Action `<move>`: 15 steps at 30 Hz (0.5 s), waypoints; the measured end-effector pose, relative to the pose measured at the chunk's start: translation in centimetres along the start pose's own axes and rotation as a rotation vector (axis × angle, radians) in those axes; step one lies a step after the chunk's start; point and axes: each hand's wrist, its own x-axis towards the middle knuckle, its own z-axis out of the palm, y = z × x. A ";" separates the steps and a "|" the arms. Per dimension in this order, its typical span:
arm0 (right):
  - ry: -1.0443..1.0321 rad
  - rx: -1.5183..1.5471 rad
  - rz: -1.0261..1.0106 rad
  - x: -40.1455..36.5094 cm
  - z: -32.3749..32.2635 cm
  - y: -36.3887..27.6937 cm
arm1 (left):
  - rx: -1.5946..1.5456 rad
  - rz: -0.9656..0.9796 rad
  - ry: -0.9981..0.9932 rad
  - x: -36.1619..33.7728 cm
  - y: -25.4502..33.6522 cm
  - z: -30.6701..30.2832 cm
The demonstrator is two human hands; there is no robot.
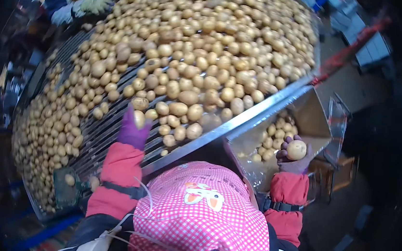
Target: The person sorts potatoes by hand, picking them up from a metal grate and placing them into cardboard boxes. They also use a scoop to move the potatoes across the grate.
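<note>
Many round, pale brown potatoes (203, 53) lie over a slatted metal rack (109, 126). My left hand (134, 128), in a purple glove, is over the slats with its fingers around a potato (138, 119) at the near edge of the pile. On the right, my right hand (295, 156), gloved in purple, holds a larger potato (297, 150) in its upturned palm, fingers curled at its side. This hand is over the near right part of an open cardboard box (311, 112), which is lined with clear plastic and has potatoes inside.
A metal rail (230, 123) edges the rack beside the box. A green object (65, 187) lies at the lower left. Another person's gloved hand (94, 6) is at the top left. A red-wrapped bar (348, 52) slants up at the right, above a wooden stool (341, 173).
</note>
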 end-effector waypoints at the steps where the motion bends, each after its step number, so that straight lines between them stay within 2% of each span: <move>1: -0.003 0.012 -0.030 -0.7 -1.4 -0.7 | 0.008 0.068 -0.001 0.8 1.4 1.2; 2: -0.007 0.024 -0.054 -1.9 -3.1 -1.9 | 0.021 0.130 -0.003 1.4 2.5 2.2; 3: -0.016 0.032 -0.066 -2.9 -5.1 -3.1 | -0.023 -0.065 -0.164 1.7 4.5 1.0; 4: -0.127 0.024 -0.097 -2.7 -9.4 -4.6 | 0.019 0.002 -0.166 2.1 3.6 1.0; 5: 0.168 0.012 -0.130 -5.1 -8.1 -5.2 | 0.011 -0.017 -0.224 2.5 2.9 0.5; 6: 0.228 -0.013 -0.191 -5.5 -10.6 -6.1 | 0.000 -0.039 -0.282 2.6 2.2 -0.1; 7: 0.290 -0.042 -0.251 -6.0 -13.1 -7.0 | 0.186 0.196 -0.128 2.6 1.1 -0.5; 8: 0.353 -0.074 -0.308 -6.3 -15.7 -7.8 | 0.216 0.249 -0.091 2.3 3.7 -2.9; 9: 0.235 -0.019 -0.244 -5.9 -21.2 -9.8 | 0.188 0.293 -0.111 2.3 4.6 -3.4; 10: 0.309 -0.051 -0.299 -6.4 -22.6 -10.6 | 0.156 0.335 -0.131 2.4 5.3 -3.6; 12: 0.441 -0.104 -0.390 -6.1 -23.9 -10.7 | 0.263 0.293 -0.354 3.0 7.8 -3.4; 15: 0.541 -0.154 -0.489 -4.7 -24.8 -10.3 | 0.314 0.176 -0.423 3.7 10.0 -3.4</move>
